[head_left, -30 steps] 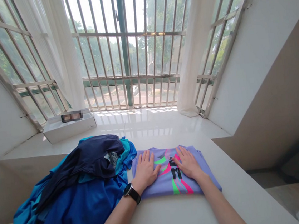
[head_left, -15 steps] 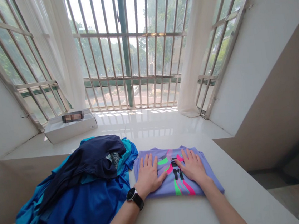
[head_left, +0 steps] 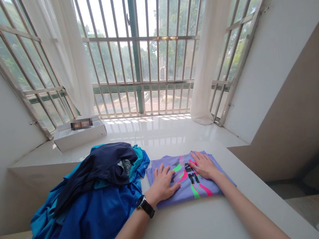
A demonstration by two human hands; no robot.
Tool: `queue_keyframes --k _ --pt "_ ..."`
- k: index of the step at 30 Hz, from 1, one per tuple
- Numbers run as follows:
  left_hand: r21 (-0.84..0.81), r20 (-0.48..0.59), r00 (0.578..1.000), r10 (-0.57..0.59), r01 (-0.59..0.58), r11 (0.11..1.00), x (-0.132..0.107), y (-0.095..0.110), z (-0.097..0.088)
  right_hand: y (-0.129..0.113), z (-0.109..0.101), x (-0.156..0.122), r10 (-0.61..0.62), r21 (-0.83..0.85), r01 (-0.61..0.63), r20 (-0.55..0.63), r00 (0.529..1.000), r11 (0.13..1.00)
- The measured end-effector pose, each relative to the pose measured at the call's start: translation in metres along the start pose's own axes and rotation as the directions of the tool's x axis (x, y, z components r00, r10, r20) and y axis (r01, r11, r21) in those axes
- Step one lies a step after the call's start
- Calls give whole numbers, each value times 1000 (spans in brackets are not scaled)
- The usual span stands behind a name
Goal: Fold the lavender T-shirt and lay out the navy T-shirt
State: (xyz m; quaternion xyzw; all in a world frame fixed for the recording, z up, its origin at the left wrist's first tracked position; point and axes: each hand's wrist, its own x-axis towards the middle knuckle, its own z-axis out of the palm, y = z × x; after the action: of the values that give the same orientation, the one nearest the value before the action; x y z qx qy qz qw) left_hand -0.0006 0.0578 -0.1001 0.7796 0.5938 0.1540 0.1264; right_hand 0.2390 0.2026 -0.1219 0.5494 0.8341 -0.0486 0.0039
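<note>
Left hand (head_left: 163, 183) palm-down, fingers spread; right hand (head_left: 206, 165) too, fingers slightly apart. Folded lavender fabric garment with neon print (head_left: 188, 187) sits under both sets of fingers, flat on glossy white ledge (head_left: 189, 227). Left of left fingers: heaped blue and navy cloth (head_left: 92, 209). Beyond fingertips: barred glass window (head_left: 136, 60), sheer white curtains (head_left: 70, 60); white rectangular box (head_left: 82, 138) ahead-left.

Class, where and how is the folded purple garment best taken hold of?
Probably by both ends of the folded purple garment, from left and right, sliding underneath, since it lies flat and wide. The blue clothes pile crowds its left end; white surface borders the right.
</note>
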Motion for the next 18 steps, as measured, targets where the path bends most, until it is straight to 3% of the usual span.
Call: queue_keyframes --k 2,6,11,14,18 --pt "40 -13 998 56 -55 998 -2 -3 -1 -6 -1 -6 28 -8 -28 -36 999 1000" --pt "102 -31 997 73 -69 992 -4 -5 1 -31 9 -40 206 27 -204 -184 961 979" --pt "112 -25 999 33 -30 993 -4 0 8 -46 25 -77 322 18 -322 -128 938 946" --pt "97 -31 999 -16 19 995 -3 7 14 -37 25 -74 288 -3 -290 -116 951 957" --pt "42 -23 999 -44 45 998 -5 17 20 -14 16 -53 134 -18 -136 -70 989 991"
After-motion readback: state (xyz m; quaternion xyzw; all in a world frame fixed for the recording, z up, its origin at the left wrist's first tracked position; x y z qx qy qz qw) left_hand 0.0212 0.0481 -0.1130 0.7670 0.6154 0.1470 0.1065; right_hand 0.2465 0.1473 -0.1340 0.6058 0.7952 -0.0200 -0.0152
